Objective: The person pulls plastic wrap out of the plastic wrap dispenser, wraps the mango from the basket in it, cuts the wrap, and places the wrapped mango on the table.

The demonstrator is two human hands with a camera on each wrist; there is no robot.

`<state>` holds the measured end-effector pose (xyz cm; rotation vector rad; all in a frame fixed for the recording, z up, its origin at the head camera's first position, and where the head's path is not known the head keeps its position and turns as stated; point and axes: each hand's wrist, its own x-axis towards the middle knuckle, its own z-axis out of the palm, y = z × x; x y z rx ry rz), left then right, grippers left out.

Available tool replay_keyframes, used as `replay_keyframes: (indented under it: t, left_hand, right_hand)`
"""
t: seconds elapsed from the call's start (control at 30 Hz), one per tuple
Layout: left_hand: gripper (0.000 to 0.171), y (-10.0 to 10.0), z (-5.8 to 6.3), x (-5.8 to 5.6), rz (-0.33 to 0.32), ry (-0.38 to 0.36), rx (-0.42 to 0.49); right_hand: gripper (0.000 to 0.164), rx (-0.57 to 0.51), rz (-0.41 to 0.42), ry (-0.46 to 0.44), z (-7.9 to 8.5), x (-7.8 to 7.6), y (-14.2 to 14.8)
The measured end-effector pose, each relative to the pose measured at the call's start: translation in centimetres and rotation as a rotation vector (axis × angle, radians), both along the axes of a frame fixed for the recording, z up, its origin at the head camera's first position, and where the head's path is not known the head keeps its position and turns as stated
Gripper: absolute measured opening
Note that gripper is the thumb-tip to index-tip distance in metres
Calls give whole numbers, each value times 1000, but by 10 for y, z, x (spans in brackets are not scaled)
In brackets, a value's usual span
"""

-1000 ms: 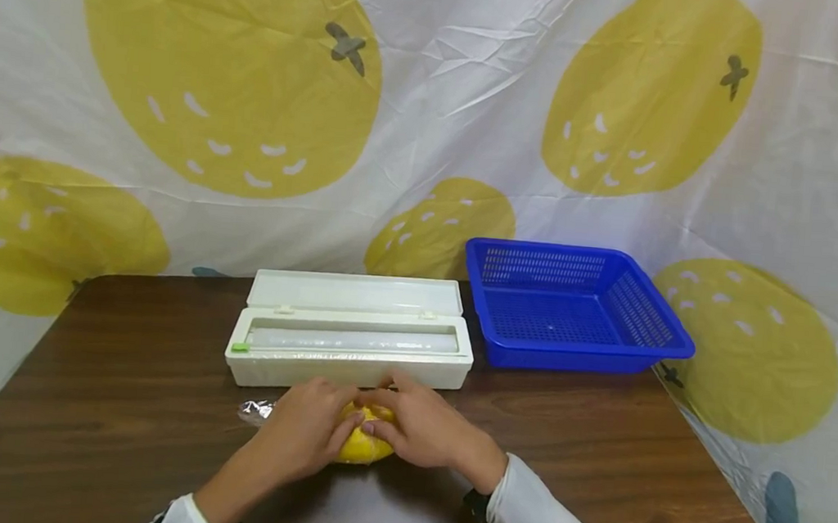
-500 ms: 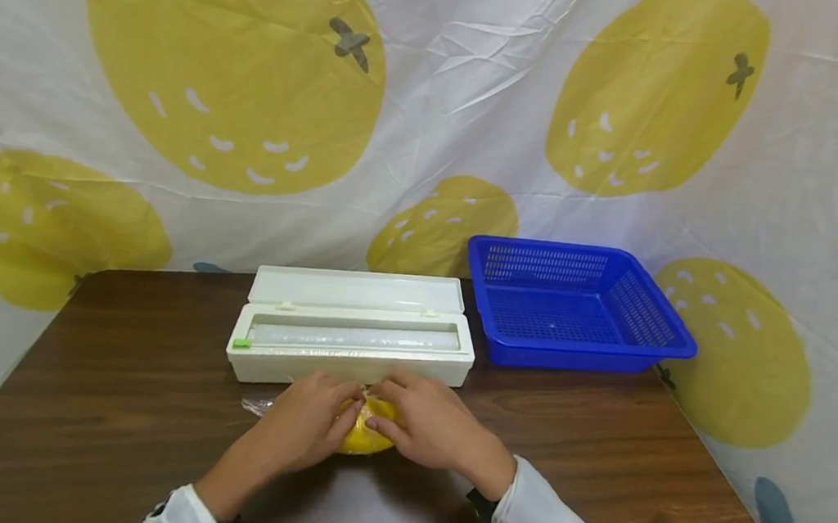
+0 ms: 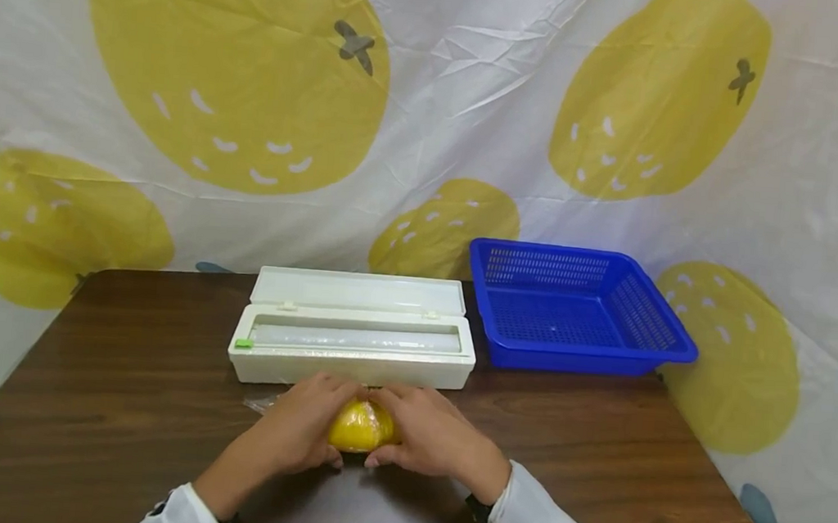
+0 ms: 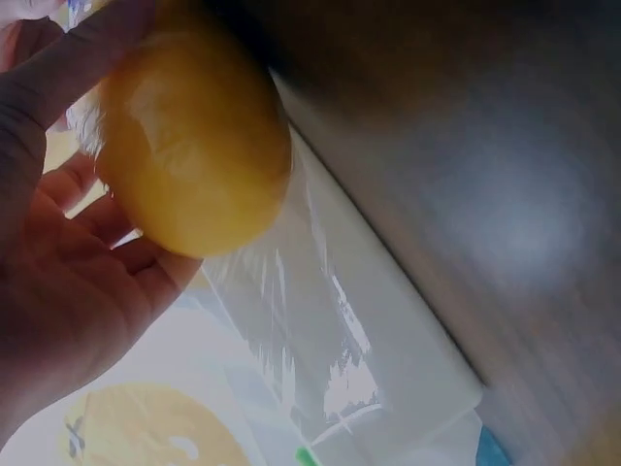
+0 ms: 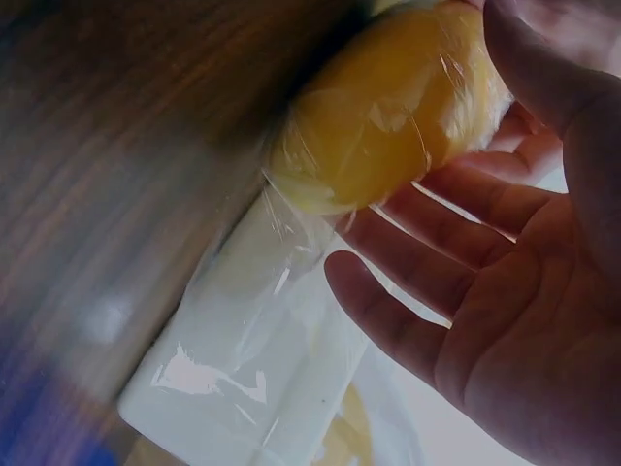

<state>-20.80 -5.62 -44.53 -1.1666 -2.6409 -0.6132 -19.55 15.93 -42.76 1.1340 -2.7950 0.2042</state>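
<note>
A smooth, rounded yellow fruit (image 3: 360, 428) with clear plastic film around it sits in front of the white box; its exact kind cannot be told. From the left side my left hand (image 3: 303, 423) holds it, fingers behind and thumb near the front. Opposite, my right hand (image 3: 435, 433) holds it between fingers and thumb. A loose end of cling film (image 3: 258, 404) sticks out left of my left hand. Both wrist views show the wrapped fruit (image 4: 199, 146) close up, with shiny film (image 5: 243, 374) over the box's front. Its far side is hidden by my fingers.
Just behind my hands stands a white cling film dispenser (image 3: 351, 369) with its lid (image 3: 359, 291) raised, a film roll (image 3: 357, 338) inside and a green slider (image 3: 243, 344). A blue perforated basket (image 3: 574, 360) is at the back right of the brown table (image 3: 127, 403). A fruit-print cloth (image 3: 430, 115) hangs behind.
My thumbs have moved from the top of the yellow fruit down to its near lower edge, leaving more of its front visible. Both hands remain around it.
</note>
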Motion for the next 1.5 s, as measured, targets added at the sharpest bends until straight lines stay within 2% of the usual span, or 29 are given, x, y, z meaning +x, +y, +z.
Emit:
replay_keyframes:
  t: [0.1,0.23,0.4,0.53,0.67,0.8,0.93,1.0,1.1,1.2,1.4,1.5]
  left_hand:
    - [76,1,0,0,9,43,12]
    - [78,2,1,0,20,76,28]
    - [88,3,1,0,40,53,51]
    - [78,2,0,1,27,58,51]
    - [72,1,2,1,24,62,37]
    - [69,-1,5,-3,30,31,62]
    - [67,-4,3,-8,16,38,105]
    - [64,-6,2,-11,2,44,130]
    - [62,-7,1,-13,8,29,162]
    - [63,-8,1,-14,29,7,179]
    - [64,-7,1,-15,44,-51,191]
    - [61,-6,0,-15,52,-69,192]
  right_hand:
    - [72,-7,4,31,-3,-3,-1]
    - [57,-41,21,45,-5,-9,0]
    - [42,-107,69,1,-7,-15,5]
    - [35,-172,98,-49,-9,-21,9]
    - [31,-223,95,-110,-8,-25,10]
    - [39,-217,47,-125,-1,-22,12]
    - [50,-169,-18,-64,8,-15,13]
    - [50,-162,-9,-13,12,-11,12]
    - [53,-171,61,64,15,-8,10]
    - [60,-167,108,121,14,-6,7]
    - [83,-64,16,162,4,-7,0]
    - [80,-48,-4,196,-2,-8,-2]
